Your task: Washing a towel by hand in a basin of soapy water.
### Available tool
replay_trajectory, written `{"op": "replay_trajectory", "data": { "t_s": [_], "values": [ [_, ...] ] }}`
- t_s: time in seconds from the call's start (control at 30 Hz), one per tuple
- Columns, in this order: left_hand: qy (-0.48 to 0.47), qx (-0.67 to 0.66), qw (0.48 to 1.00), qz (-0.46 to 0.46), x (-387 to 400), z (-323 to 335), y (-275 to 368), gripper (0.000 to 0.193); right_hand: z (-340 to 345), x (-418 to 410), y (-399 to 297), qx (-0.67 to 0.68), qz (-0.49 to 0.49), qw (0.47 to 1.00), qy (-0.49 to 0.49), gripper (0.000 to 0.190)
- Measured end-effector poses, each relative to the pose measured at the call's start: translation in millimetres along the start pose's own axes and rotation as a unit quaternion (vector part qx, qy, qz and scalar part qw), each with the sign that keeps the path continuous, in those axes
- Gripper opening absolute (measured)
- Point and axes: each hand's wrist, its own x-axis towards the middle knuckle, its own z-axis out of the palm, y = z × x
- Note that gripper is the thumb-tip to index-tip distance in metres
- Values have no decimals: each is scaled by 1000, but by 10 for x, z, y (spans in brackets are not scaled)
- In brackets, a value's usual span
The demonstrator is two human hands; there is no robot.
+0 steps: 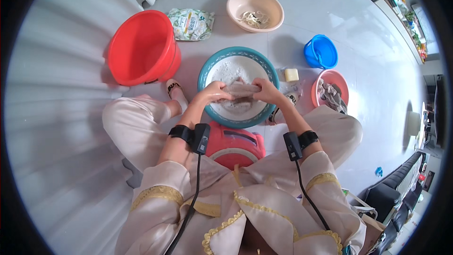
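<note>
Between my two hands a wet, greyish-brown cloth (241,90) is stretched over a basin with a teal rim (238,123). My left hand (214,92) grips the cloth's left end, thumb and fingers pinching it. At the other end my right hand (263,90) holds it the same way. White suds and bubbles (228,70) float on the water in the basin. Part of the cloth hangs down towards the water; its lower portion is hard to make out.
A red bucket (141,49) and a floral-printed packet (191,24) stand at the left. Beyond is a peach basin (254,7) holding pale straps. To the right are a bar of soap (291,75), a blue bucket (321,52) and a pink basin (316,94) with dark cloth inside.
</note>
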Motion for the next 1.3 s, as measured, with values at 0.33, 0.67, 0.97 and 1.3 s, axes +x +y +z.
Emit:
{"op": "replay_trajectory", "data": {
  "t_s": [0.33,0.67,0.97,1.3],
  "values": [
    [235,180,933,203,-288,102,238,18,12,-215,-387,-63,-7,995,75,21],
    [203,97,907,355,-660,314,1033,13,-20,-335,-135,-233,64,967,79,19],
    [209,-10,921,330,-883,118,1179,16,-165,-334,66,-262,105,934,219,16],
    [162,96,965,182,-372,353,486,43,-3,-216,-931,-153,-26,975,159,19]
  ]
}}
